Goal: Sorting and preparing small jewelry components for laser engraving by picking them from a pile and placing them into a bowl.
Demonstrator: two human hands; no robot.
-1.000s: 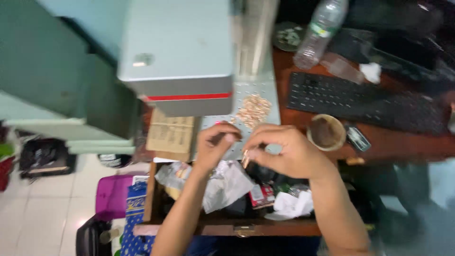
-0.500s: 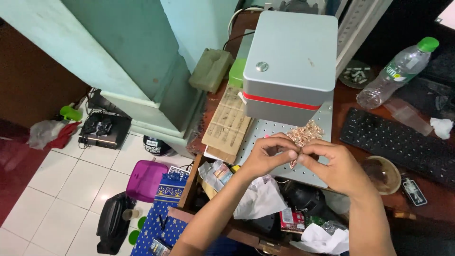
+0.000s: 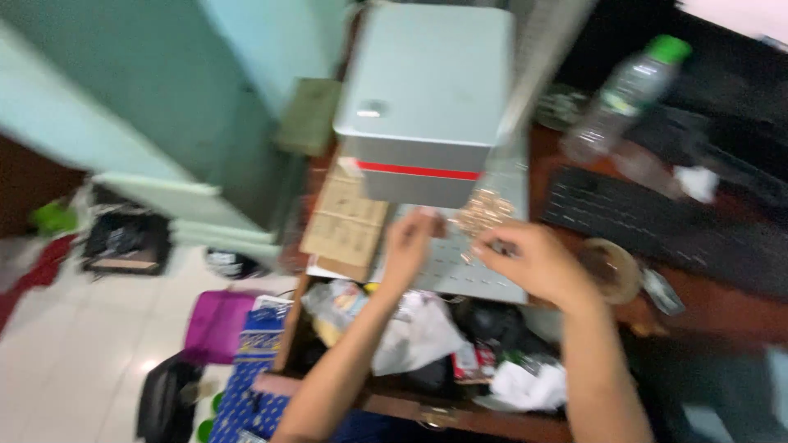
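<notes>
Evidently both hands pinch tiny parts: left hand [image 3: 408, 243] and right hand [image 3: 533, 264], fingers closed, at six o'clock of the pale pile [image 3: 483, 212], handy for picking.

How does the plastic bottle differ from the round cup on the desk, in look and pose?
The plastic bottle is tall, clear and green-capped, lying tilted beyond the keyboard; the round cup is low, brownish and open-topped, sitting upright in front of the keyboard. The cup sits near the right hand; the bottle is farther off. Both rest on the dark desk.
</notes>
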